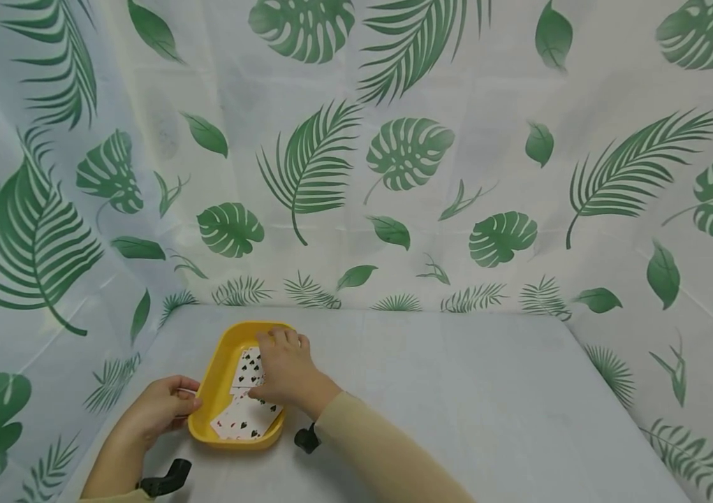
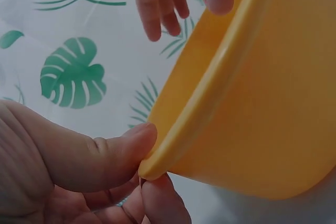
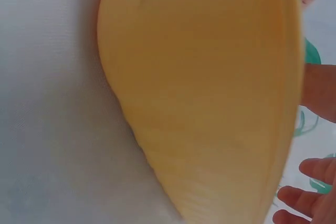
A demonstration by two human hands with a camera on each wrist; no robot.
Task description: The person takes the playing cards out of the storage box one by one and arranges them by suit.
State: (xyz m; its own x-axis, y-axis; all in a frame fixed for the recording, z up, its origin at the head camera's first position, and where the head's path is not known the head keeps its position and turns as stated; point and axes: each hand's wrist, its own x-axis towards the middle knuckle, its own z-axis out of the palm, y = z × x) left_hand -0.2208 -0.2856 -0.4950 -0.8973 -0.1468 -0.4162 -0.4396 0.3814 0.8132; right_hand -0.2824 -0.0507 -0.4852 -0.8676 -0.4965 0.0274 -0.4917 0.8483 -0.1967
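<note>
My left hand (image 1: 161, 406) pinches the rim of a yellow plastic basin (image 1: 233, 443) at its left side, as the left wrist view shows with the thumb on top of the rim (image 2: 210, 90). Several playing cards lie loose inside; one black-spotted card (image 1: 246, 368) is toward the back and overlapping cards (image 1: 246, 421) spread over the front. Above the basin's right side reaches my right hand (image 1: 290, 369), its fingers spread and loosely bent, with nothing visible between them. It partly covers the cards. Only the basin's outer wall (image 3: 205, 87) and some fingertips (image 3: 294, 198) show in the right wrist view.
The basin stands on a table with a pale cloth (image 1: 457, 405), left of the middle. Leaf-printed sheeting (image 1: 419, 209) rises behind the table and on both sides. Black wrist mounts (image 1: 170, 478) sit near both wrists.
</note>
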